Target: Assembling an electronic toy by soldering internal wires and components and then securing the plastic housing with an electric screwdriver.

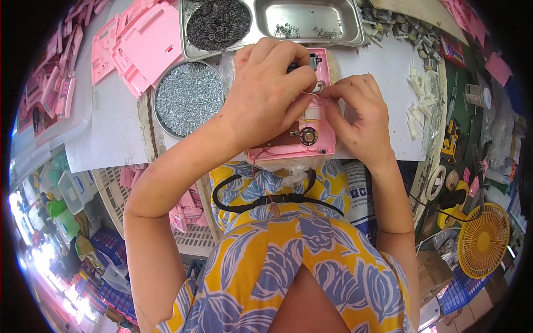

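Observation:
A pink plastic casing (328, 119) with parts inside lies in front of me on a bag of clear plastic (294, 173). My left hand (269, 83) reaches over its left side, fingers bent and the thumb closed toward the index finger; what they hold is hidden. On the right side, my right hand (355, 111) pinches a thin pale wire (315, 93) between thumb and fingertips, close to the left fingertips. Below the hands, the casing shows a round black part with a metallic centre (308, 135), a brown piece (282, 139) and a thin red wire (286, 153).
A round tin of small screws (189, 99) stands left of my left forearm. Behind is a metal tray (252, 33) with dark springs (217, 23). Pink panels (145, 47) lie back left, white plastic parts (417, 102) at right. A yellow fan (483, 240) stands lower right.

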The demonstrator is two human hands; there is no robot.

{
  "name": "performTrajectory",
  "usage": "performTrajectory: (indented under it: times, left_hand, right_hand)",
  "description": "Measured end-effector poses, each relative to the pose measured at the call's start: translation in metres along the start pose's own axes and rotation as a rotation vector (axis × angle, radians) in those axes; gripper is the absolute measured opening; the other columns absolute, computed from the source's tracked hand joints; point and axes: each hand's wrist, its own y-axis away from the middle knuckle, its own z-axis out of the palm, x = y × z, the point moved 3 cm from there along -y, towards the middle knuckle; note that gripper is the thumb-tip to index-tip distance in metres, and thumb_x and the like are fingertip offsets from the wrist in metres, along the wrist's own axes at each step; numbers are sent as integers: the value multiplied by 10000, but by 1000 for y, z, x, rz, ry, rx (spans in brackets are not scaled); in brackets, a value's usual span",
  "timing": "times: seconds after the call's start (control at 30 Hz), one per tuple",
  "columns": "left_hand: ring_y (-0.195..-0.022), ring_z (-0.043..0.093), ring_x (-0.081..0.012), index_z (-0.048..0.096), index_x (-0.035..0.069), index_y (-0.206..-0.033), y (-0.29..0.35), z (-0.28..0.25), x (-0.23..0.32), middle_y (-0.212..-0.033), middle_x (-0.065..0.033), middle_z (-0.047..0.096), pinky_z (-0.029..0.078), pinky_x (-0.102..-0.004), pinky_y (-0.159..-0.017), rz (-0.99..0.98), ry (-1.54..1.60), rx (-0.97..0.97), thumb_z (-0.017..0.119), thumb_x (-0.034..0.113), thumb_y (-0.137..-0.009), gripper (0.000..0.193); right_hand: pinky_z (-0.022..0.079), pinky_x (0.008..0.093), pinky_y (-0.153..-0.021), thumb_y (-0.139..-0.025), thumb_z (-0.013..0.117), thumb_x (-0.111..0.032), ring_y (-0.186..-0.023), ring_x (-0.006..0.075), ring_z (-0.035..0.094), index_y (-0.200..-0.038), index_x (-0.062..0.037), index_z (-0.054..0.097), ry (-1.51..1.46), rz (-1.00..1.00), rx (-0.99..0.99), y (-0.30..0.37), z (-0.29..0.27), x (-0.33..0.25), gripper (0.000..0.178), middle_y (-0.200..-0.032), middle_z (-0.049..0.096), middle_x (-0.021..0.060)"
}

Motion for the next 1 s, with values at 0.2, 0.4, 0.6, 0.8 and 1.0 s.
performTrajectory:
  times: [0.2, 0.4, 0.6, 0.8, 1.0]
  left_hand:
    - [-1146, 551, -266, 667, 165, -924, -1, 12, 1, -1238, -25, 601, 377, -454, -966, 181, -134, 0, 734, 113, -707, 233]
    - [-1193, 543, -272, 675, 176, -921, -5, 8, 0, -1290, -20, 597, 342, -478, -1029, 148, -257, -79, 760, 186, -706, 231]
    - [-1169, 548, -263, 684, 163, -843, -8, -11, -9, -1316, -23, 595, 345, -486, -1021, 227, -216, -148, 796, 217, -693, 195]
    - [-1134, 549, -233, 752, 212, -987, 8, -7, -17, -1261, 2, 604, 354, -462, -1010, 281, -286, -53, 784, 203, -709, 280]
    - [-1167, 523, -210, 749, 242, -1114, 18, 3, -14, -1278, 14, 582, 343, -443, -1026, 261, -384, -53, 743, 197, -773, 344]
  right_hand:
    - [489, 388, -811, -787, 729, -89, -899, 297, 580, -921, -60, 732, -40, 25, -12, -2, -2, 3, 136, -908, 677, 75]
    - [493, 385, -778, -802, 729, -113, -833, 291, 596, -906, -56, 727, -64, 109, 26, -4, -4, 13, 119, -855, 689, 70]
    - [511, 395, -701, -802, 751, -212, -784, 267, 615, -790, -69, 691, 170, 201, -43, -19, -3, 0, 155, -778, 683, 55]
    - [539, 424, -637, -802, 740, -254, -770, 282, 653, -745, -73, 685, 454, 133, -125, -31, 0, -15, 198, -751, 685, 83]
    - [550, 434, -650, -811, 707, -227, -726, 336, 675, -746, -38, 678, 149, 392, -201, -30, -1, 1, 202, -746, 692, 137]
